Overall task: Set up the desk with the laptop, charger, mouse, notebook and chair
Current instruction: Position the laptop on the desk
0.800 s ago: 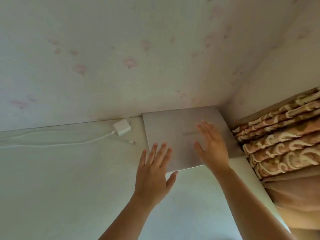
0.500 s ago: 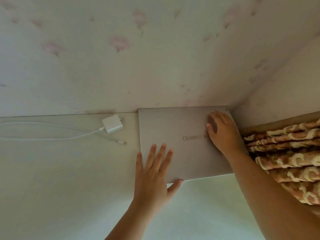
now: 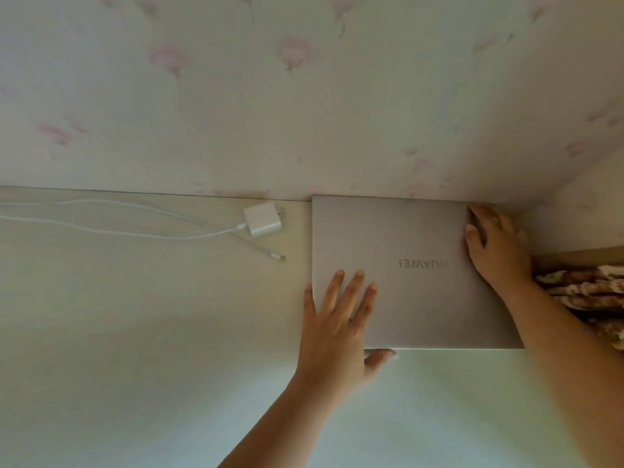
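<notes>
So the counter (image 3: 135, 332) is pale and mostly bare, pushed right up against a wall (image 3: 304, 96) with faded pink flower wallpaper. The white charger (image 3: 262, 219) sits near the wall just left of the laptop (image 3: 405, 298), not touching it, with its cable (image 3: 118, 228) looping off to the left edge and the plug end lying loose on the counter close to the laptop's left side. Off to the right there's some brown patterned fabric (image 3: 587, 292) bunched right beside the counter, and the side wall boxes that corner in. The laptop is closed, lid up, logo upside down from this view, jammed into the back right corner with its far edge against the wall. Left hand (image 3: 337, 325) is spread flat on the near left corner, fingers splayed on the lid, thumb hooked along the front edge. Right hand (image 3: 496, 244) is open too, resting on the far right corner, fingers on the lid near the wall.
</notes>
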